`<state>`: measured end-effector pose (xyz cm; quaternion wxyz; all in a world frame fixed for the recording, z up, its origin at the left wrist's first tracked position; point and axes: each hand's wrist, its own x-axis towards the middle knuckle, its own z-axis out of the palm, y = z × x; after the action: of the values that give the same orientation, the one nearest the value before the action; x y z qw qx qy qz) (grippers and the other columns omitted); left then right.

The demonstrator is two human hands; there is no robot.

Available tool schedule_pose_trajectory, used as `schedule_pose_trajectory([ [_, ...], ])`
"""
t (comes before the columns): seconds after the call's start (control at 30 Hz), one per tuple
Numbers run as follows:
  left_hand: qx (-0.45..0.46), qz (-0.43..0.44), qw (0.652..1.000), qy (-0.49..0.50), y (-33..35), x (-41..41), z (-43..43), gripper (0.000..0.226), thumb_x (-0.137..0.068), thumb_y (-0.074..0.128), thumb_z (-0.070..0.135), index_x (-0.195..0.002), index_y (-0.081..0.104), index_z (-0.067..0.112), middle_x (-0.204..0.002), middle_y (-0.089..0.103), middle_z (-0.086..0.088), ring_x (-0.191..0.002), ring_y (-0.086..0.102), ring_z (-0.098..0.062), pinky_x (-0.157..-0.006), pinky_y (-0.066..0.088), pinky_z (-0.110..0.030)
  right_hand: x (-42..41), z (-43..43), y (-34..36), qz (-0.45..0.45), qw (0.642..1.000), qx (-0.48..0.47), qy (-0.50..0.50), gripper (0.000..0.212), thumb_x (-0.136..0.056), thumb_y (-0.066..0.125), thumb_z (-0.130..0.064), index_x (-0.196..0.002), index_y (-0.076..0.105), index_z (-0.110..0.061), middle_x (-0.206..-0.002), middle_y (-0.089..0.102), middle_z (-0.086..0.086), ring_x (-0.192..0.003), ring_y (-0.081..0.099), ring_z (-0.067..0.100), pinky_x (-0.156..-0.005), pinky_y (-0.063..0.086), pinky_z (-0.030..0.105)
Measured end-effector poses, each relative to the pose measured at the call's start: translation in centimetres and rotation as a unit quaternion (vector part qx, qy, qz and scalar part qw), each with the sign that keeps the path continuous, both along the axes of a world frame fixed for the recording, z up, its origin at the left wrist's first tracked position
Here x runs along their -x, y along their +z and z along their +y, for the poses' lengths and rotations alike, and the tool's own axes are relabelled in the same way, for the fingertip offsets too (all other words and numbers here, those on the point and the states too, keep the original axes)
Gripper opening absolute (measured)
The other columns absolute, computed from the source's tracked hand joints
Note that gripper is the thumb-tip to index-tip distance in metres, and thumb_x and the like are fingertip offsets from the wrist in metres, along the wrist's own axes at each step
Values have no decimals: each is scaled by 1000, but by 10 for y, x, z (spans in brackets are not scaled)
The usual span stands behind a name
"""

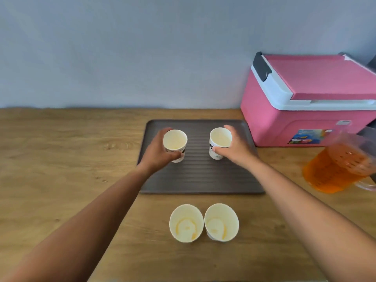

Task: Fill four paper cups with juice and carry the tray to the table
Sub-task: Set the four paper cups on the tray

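Note:
A dark ribbed tray [200, 178] lies on the wooden counter. My left hand [157, 152] grips a white paper cup [175, 140] over the tray's left half. My right hand [234, 148] grips a second paper cup [220, 139] over the tray's right half. Both cups are upright and look empty. Two more paper cups stand side by side on the counter in front of the tray, the left cup [186, 222] and the right cup [221, 221], each with faint orange stains inside. A clear pitcher of orange juice [337, 169] stands at the right.
A pink cooler box [301, 110] with a white rim and closed lid sits at the back right, touching the tray's far right corner area. A pale wall runs behind the wooden counter [61, 159].

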<state>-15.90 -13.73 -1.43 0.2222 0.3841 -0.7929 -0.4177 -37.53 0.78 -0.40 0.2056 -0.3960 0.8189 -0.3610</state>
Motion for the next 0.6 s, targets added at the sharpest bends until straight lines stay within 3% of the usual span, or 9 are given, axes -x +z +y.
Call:
schedule_pose_trajectory([
  [0.13,-10,-9,999,35,-8,31,-25,84,-66,87,29,-136,40,27,-123,56,5,-115,53,-16,-97,42,-30,20,-27,0,22,1000,-15,-1,84,-78,79,-27,-147,33,-20,-118,43,-7,-109,44,8,-78,26,7],
  [0.33,-19,-2,998,56,-16,59,-48,81,-68,86,26,-135,41,23,-116,53,8,-110,53,-14,-92,42,-27,31,-57,-9,-3,1000,-16,-16,88,-72,83,-29,-144,32,-21,-122,46,-4,-119,51,22,-97,41,31],
  [0.5,-24,-12,998,55,-20,68,-62,79,-68,85,23,-133,40,26,-116,54,5,-110,54,-17,-92,44,-31,40,-65,-11,14,1000,-21,-18,86,-75,81,-29,-145,33,-19,-120,48,-1,-114,51,19,-88,36,22],
  [0.6,-31,-11,998,55,-22,70,-63,81,-68,86,23,-134,40,27,-117,53,6,-111,53,-17,-90,42,-29,41,-66,-12,6,1000,-14,-26,88,-73,82,-29,-145,33,-19,-126,52,4,-117,52,22,-91,39,24],
])
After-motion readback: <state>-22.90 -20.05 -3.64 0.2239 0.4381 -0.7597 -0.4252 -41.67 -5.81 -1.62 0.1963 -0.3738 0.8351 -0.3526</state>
